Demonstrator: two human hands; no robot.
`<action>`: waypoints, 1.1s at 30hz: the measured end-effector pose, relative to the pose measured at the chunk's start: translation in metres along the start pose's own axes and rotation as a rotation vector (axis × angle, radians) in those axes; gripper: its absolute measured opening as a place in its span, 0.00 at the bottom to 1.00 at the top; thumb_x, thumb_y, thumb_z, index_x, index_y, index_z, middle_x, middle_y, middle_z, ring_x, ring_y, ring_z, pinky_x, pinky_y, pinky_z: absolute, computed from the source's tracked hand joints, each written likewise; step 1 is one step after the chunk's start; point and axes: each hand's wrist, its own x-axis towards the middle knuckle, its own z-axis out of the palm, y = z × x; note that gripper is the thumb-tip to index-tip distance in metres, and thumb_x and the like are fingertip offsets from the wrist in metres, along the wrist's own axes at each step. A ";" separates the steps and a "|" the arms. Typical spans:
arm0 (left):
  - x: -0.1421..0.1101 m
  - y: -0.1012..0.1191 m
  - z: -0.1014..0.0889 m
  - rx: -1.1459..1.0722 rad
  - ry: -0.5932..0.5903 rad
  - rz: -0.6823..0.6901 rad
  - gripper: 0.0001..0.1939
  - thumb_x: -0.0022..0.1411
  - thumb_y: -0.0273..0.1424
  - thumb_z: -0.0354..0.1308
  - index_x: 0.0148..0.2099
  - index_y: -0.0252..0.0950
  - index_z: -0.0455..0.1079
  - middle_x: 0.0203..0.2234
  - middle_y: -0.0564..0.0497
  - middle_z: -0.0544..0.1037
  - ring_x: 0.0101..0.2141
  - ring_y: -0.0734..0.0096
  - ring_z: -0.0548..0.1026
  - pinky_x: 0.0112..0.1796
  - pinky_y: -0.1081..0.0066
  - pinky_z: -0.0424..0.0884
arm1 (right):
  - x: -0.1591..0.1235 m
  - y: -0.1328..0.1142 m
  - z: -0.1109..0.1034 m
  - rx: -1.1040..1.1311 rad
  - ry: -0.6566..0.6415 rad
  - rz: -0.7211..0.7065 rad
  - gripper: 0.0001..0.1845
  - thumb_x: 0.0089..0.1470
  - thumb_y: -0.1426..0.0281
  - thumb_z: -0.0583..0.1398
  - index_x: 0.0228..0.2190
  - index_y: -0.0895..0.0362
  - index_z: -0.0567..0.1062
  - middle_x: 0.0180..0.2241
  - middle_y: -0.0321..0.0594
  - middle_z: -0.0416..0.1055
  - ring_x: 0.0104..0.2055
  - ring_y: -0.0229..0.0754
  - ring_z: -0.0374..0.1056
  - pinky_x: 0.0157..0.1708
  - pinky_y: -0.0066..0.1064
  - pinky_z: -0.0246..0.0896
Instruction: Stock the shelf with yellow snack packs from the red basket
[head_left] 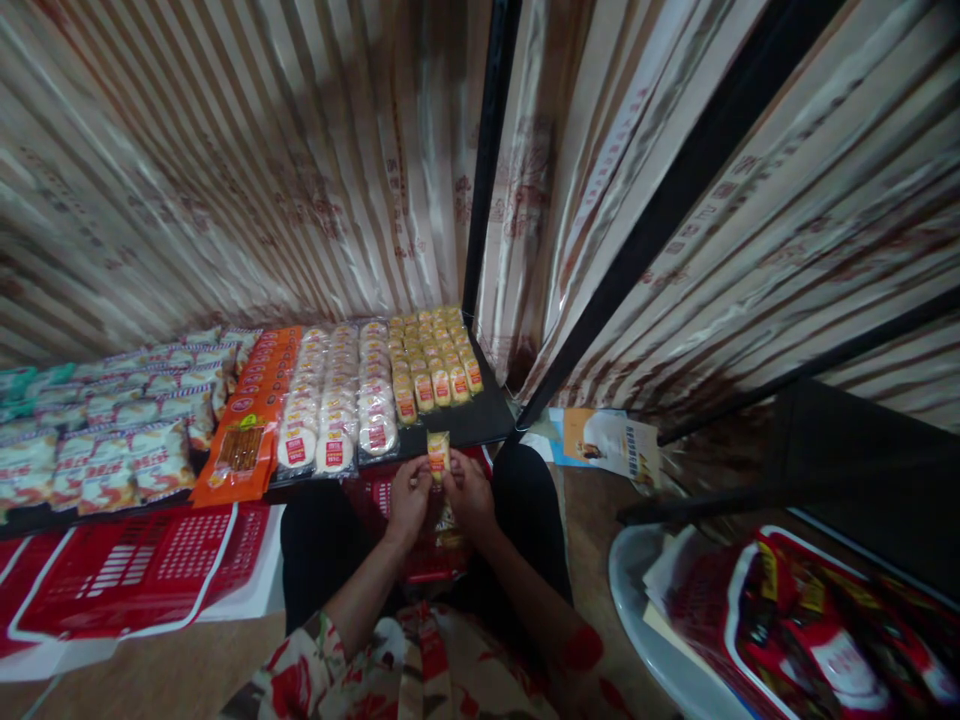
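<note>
Between my two hands, above my lap, a small yellow snack packet (439, 451) with a red label stands upright. My left hand (409, 497) pinches its left side, and my right hand (471, 494) grips the right side. Just beyond them, rows of matching yellow snack packets (441, 384) stand on a dark shelf (476, 424). To their left are rows of round white wrapped crackers (334, 452) with red labels. Below my hands, partly hidden, a red basket (427, 572) sits between my knees with more yellow packets in it.
Orange snack bags (238, 460) and white snack bags (159, 460) line the shelf further left, above a red basket (161, 570). At right stand a pale tub (626, 575) and a basket of red packages (832, 640). Leaflets (611, 445) lie near dark frame bars; printed curtains hang behind.
</note>
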 end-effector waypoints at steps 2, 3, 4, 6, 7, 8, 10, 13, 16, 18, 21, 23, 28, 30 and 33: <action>0.004 0.002 0.001 0.004 0.014 -0.001 0.12 0.51 0.24 0.54 0.39 0.35 0.74 0.37 0.47 0.77 0.40 0.66 0.73 0.46 0.65 0.66 | 0.004 -0.001 0.000 -0.006 0.007 -0.003 0.19 0.49 0.73 0.53 0.45 0.58 0.71 0.39 0.44 0.69 0.37 0.40 0.70 0.41 0.34 0.68; 0.006 0.002 0.001 0.001 0.017 -0.002 0.13 0.51 0.24 0.54 0.39 0.35 0.74 0.37 0.47 0.77 0.40 0.67 0.73 0.46 0.65 0.66 | 0.006 -0.002 0.001 -0.009 0.006 -0.001 0.19 0.49 0.73 0.53 0.45 0.59 0.70 0.39 0.45 0.69 0.37 0.40 0.70 0.41 0.33 0.68; 0.008 0.003 0.002 -0.003 0.019 0.000 0.13 0.51 0.23 0.54 0.40 0.36 0.74 0.36 0.47 0.77 0.39 0.67 0.73 0.46 0.65 0.66 | 0.009 -0.003 0.000 -0.013 0.005 0.000 0.19 0.50 0.73 0.53 0.45 0.58 0.70 0.40 0.44 0.69 0.37 0.40 0.70 0.41 0.33 0.68; 0.013 0.002 0.004 -0.010 0.025 0.011 0.13 0.51 0.23 0.54 0.40 0.36 0.74 0.36 0.48 0.77 0.39 0.68 0.73 0.46 0.65 0.67 | 0.013 -0.006 0.000 -0.024 0.001 -0.002 0.18 0.50 0.73 0.53 0.45 0.56 0.70 0.40 0.43 0.69 0.36 0.39 0.70 0.41 0.33 0.68; 0.015 0.002 0.004 -0.015 0.029 0.020 0.13 0.51 0.23 0.54 0.40 0.36 0.74 0.36 0.49 0.77 0.39 0.68 0.73 0.46 0.65 0.67 | 0.015 -0.007 -0.001 -0.036 0.001 -0.005 0.18 0.50 0.73 0.53 0.45 0.56 0.70 0.40 0.42 0.69 0.36 0.39 0.70 0.41 0.33 0.68; 0.017 0.001 0.005 -0.022 0.029 0.028 0.13 0.51 0.22 0.54 0.40 0.36 0.74 0.36 0.49 0.77 0.39 0.68 0.73 0.47 0.65 0.67 | 0.017 -0.009 -0.001 -0.052 0.002 -0.011 0.18 0.51 0.73 0.53 0.45 0.56 0.70 0.40 0.42 0.69 0.36 0.39 0.70 0.41 0.33 0.67; 0.021 0.001 0.006 -0.040 0.023 0.037 0.14 0.51 0.22 0.54 0.40 0.36 0.74 0.36 0.48 0.77 0.39 0.68 0.74 0.47 0.65 0.66 | 0.021 -0.011 -0.002 -0.094 0.009 -0.021 0.18 0.51 0.72 0.53 0.45 0.56 0.70 0.39 0.42 0.70 0.36 0.39 0.70 0.41 0.33 0.67; 0.026 0.004 0.008 -0.072 0.023 0.041 0.14 0.51 0.22 0.54 0.40 0.36 0.73 0.35 0.48 0.77 0.38 0.68 0.74 0.46 0.64 0.67 | 0.027 -0.016 -0.004 -0.153 0.023 -0.031 0.17 0.51 0.72 0.53 0.44 0.56 0.71 0.37 0.41 0.71 0.34 0.38 0.69 0.40 0.32 0.65; 0.029 0.010 0.010 -0.089 0.041 0.044 0.13 0.51 0.23 0.55 0.40 0.35 0.73 0.35 0.48 0.77 0.37 0.68 0.74 0.45 0.64 0.68 | 0.033 -0.019 -0.003 -0.192 0.043 -0.035 0.17 0.51 0.72 0.53 0.43 0.55 0.72 0.37 0.40 0.71 0.34 0.38 0.68 0.40 0.31 0.64; 0.031 0.014 0.011 -0.081 0.052 0.042 0.12 0.50 0.22 0.55 0.39 0.34 0.72 0.35 0.48 0.77 0.36 0.69 0.74 0.44 0.65 0.68 | 0.038 -0.019 -0.002 -0.201 0.046 -0.034 0.16 0.51 0.72 0.53 0.43 0.55 0.72 0.37 0.39 0.71 0.35 0.38 0.68 0.40 0.31 0.63; 0.033 0.020 0.011 -0.060 0.055 0.025 0.12 0.51 0.22 0.54 0.39 0.35 0.72 0.35 0.48 0.77 0.36 0.70 0.74 0.44 0.66 0.68 | 0.045 -0.018 0.000 -0.196 0.043 -0.026 0.16 0.51 0.71 0.53 0.43 0.55 0.72 0.37 0.39 0.71 0.34 0.38 0.68 0.40 0.30 0.63; 0.035 0.022 0.012 -0.058 0.044 0.011 0.11 0.52 0.23 0.54 0.39 0.35 0.71 0.36 0.48 0.77 0.36 0.70 0.74 0.44 0.66 0.69 | 0.050 -0.018 0.002 -0.192 0.044 -0.028 0.16 0.51 0.71 0.53 0.42 0.55 0.72 0.36 0.39 0.71 0.34 0.38 0.67 0.40 0.30 0.62; 0.042 0.021 0.013 -0.053 0.048 -0.015 0.12 0.53 0.24 0.54 0.41 0.35 0.72 0.36 0.49 0.77 0.37 0.69 0.74 0.43 0.65 0.70 | 0.061 -0.018 0.005 -0.211 0.042 -0.045 0.15 0.51 0.72 0.53 0.42 0.56 0.72 0.35 0.38 0.71 0.32 0.37 0.66 0.38 0.29 0.62; 0.045 0.020 0.014 -0.053 0.039 -0.013 0.12 0.52 0.25 0.54 0.41 0.36 0.72 0.37 0.49 0.77 0.38 0.68 0.74 0.43 0.65 0.70 | 0.065 -0.018 0.007 -0.213 0.040 -0.038 0.16 0.51 0.72 0.53 0.42 0.56 0.72 0.35 0.38 0.71 0.32 0.37 0.66 0.38 0.29 0.62; 0.050 0.018 0.014 -0.056 0.027 0.002 0.13 0.52 0.26 0.55 0.41 0.37 0.72 0.37 0.49 0.77 0.41 0.66 0.73 0.43 0.65 0.70 | 0.070 -0.019 0.009 -0.220 0.041 -0.028 0.16 0.51 0.72 0.53 0.42 0.56 0.72 0.35 0.38 0.71 0.32 0.37 0.67 0.37 0.29 0.61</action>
